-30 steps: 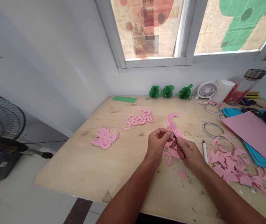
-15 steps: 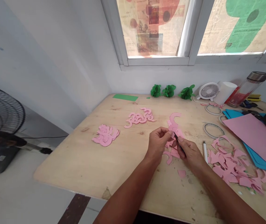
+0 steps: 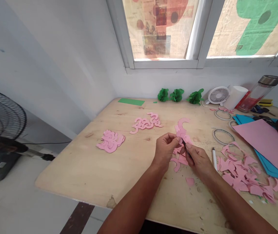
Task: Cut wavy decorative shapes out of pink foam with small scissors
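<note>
My left hand (image 3: 166, 149) is closed, its thumb and fingertips pinching a small pink paper piece (image 3: 181, 134). A slim black pointed tool (image 3: 189, 156) is gripped in my right hand (image 3: 199, 160); its tip meets the pink paper at my left fingertips. Fingers cover much of the tool, so its exact kind stays unclear. Beneath and behind both hands lie more pink paper pieces, partly hidden. A curved pink strip (image 3: 184, 123) sits just beyond them, and a pink arc (image 3: 176, 165) lies below. One small pink scrap (image 3: 190, 181) rests nearer me.
Left on the wooden table (image 3: 80, 175) are a pink cutout pile (image 3: 111, 141) and pink arcs (image 3: 145, 123). Pink scraps (image 3: 241, 174), a white pen (image 3: 214, 157), tape rings (image 3: 223, 136) and pink sheets (image 3: 268, 139) lie right. Green paper shapes (image 3: 177, 95) line the back.
Both hands keep nearly the same pose, with the black tool still at the pink paper. The curved strip beyond them has shifted very slightly.
</note>
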{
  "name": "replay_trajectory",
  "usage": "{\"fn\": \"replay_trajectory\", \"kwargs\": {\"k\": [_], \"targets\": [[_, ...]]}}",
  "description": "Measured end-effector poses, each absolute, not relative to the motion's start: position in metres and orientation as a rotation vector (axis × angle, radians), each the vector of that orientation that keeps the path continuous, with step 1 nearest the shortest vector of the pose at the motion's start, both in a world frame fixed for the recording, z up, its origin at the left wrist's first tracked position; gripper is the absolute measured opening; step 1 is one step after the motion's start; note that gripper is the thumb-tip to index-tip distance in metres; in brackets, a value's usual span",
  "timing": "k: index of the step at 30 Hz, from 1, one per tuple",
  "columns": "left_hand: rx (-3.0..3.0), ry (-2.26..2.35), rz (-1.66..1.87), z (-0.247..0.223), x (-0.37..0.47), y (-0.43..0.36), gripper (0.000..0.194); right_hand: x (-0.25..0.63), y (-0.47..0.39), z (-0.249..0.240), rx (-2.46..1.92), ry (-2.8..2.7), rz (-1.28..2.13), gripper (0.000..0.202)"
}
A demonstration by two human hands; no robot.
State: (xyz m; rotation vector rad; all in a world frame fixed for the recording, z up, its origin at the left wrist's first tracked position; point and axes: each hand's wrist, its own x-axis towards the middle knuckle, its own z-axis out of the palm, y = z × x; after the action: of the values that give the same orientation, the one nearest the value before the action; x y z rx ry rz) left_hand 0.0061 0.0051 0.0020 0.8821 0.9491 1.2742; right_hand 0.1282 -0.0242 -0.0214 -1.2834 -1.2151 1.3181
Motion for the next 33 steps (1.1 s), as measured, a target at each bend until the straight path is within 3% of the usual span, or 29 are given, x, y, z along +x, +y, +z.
{"fn": "replay_trajectory", "kwargs": {"k": [33], "targets": [[0.849, 0.914, 1.261, -0.0018, 0.0072, 0.0038, 0.016, 0.1277, -0.0231, -0.0234, -1.288, -1.194, 1.287, 0.041]]}}
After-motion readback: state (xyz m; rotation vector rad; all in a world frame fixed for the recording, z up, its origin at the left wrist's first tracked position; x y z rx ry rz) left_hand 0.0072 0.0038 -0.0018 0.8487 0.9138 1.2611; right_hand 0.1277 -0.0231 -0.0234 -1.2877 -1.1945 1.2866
